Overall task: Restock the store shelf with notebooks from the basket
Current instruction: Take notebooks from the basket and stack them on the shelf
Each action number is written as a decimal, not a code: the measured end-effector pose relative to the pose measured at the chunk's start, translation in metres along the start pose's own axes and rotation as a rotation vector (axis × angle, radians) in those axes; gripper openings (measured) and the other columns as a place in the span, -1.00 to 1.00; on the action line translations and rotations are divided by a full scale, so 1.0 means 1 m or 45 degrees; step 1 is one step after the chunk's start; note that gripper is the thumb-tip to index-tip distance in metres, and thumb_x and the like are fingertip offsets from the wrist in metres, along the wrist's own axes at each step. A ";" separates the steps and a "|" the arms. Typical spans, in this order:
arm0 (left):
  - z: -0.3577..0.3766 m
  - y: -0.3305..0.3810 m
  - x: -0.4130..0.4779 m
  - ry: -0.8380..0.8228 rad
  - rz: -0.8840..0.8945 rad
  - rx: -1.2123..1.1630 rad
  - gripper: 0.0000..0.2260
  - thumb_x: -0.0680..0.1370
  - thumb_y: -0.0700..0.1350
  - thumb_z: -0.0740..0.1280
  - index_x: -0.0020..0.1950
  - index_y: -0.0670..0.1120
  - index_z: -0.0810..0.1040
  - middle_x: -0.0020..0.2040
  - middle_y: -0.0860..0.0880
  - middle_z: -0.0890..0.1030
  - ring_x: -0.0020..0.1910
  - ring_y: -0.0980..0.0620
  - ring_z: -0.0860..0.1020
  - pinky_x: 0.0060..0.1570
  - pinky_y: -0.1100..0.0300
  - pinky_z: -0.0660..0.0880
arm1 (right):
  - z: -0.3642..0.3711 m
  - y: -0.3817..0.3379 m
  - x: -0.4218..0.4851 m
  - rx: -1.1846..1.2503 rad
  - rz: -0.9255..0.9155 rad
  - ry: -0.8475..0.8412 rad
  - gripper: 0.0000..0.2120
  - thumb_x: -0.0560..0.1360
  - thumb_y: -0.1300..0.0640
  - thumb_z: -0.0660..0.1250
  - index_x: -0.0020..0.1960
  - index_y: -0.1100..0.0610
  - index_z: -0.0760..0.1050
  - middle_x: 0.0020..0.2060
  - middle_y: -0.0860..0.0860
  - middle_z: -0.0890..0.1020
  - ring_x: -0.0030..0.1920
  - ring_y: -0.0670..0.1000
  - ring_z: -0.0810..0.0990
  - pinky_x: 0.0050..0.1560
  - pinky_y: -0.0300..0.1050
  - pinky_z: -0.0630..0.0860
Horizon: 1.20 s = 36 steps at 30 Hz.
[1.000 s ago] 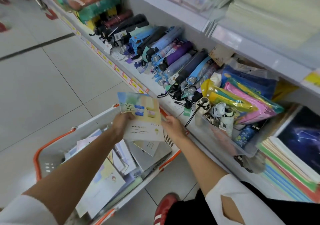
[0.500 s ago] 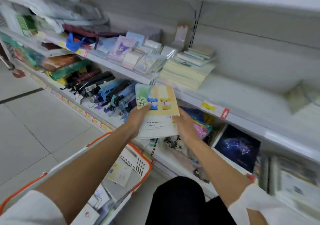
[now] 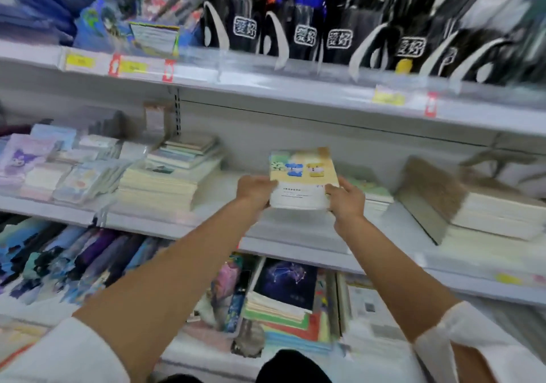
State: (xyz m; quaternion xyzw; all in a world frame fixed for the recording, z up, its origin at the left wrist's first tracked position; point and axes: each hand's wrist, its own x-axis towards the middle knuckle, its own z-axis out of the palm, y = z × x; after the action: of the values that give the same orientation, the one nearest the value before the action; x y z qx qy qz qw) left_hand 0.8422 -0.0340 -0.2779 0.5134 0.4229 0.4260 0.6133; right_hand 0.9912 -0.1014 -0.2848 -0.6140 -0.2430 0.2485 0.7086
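- The person holds a pastel notebook with a yellow-and-white cover and small cartoon animals (image 3: 301, 179) between both hands, above the bare part of the white metal middle shelf (image 3: 295, 235).
- The left hand (image 3: 255, 190) grips the notebook's left edge. Its fingers are curled round the edge and the thumb lies on the cover side.
- The right hand (image 3: 345, 202) grips the right edge near the lower corner, with the fingers bent round it and the thumb pressed against the cover.
- The notebook is tilted, its top edge leaning towards the back panel of the shelf. Motion blur hides whether its lower edge touches the shelf.
- To the left on the same shelf stands a tall stack of cream-paged notebooks (image 3: 165, 182), apart from the held notebook.
- Just behind the right hand lies a low pile topped by a pale green notebook (image 3: 372, 189).
- Further right sits a thick pile of cream notebooks with a brown cover propped up (image 3: 487, 211).
- The shelf above carries a row of black pen holders with white labels (image 3: 339, 40).
- The shelf below holds a dark blue notebook with a constellation cover (image 3: 286, 282), and folded umbrellas in blue and purple (image 3: 74, 258) lie at the lower left.
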 end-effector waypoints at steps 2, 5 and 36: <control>0.039 0.003 0.015 -0.091 0.023 0.038 -0.77 0.52 -0.35 0.31 0.17 -0.29 0.57 -0.07 -0.11 0.56 -0.25 -0.01 0.53 -0.56 0.42 0.42 | -0.026 -0.011 0.027 -0.054 -0.025 0.080 -0.65 0.50 0.33 0.27 0.26 0.15 0.53 0.03 0.06 0.65 -0.03 0.09 0.61 0.00 -0.04 0.56; 0.089 0.002 0.047 -0.207 0.064 0.123 -0.76 0.51 -0.31 0.33 0.17 -0.21 0.60 0.00 -0.11 0.63 -0.08 -0.02 0.59 -0.15 0.27 0.57 | -0.062 -0.024 0.070 -0.167 -0.056 0.129 -0.73 0.50 0.30 0.26 0.16 0.20 0.59 -0.15 0.01 0.62 -0.16 0.03 0.55 -0.11 -0.14 0.47; 0.173 -0.040 0.140 -0.494 0.162 0.645 -0.80 0.63 -0.02 0.15 0.19 -0.02 0.46 0.03 -0.02 0.46 -0.01 -0.04 0.44 -0.01 0.15 0.37 | -0.128 0.031 0.215 -0.896 0.010 0.160 -0.41 0.46 -0.17 0.24 0.36 0.16 0.41 0.20 0.16 0.54 0.23 0.13 0.48 0.32 -0.01 0.35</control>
State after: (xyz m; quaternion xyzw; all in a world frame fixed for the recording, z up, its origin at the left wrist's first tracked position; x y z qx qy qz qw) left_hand 1.0501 0.0496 -0.3086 0.7468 0.3578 0.2388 0.5072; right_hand 1.2355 -0.0534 -0.3231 -0.8355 -0.2672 0.1140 0.4665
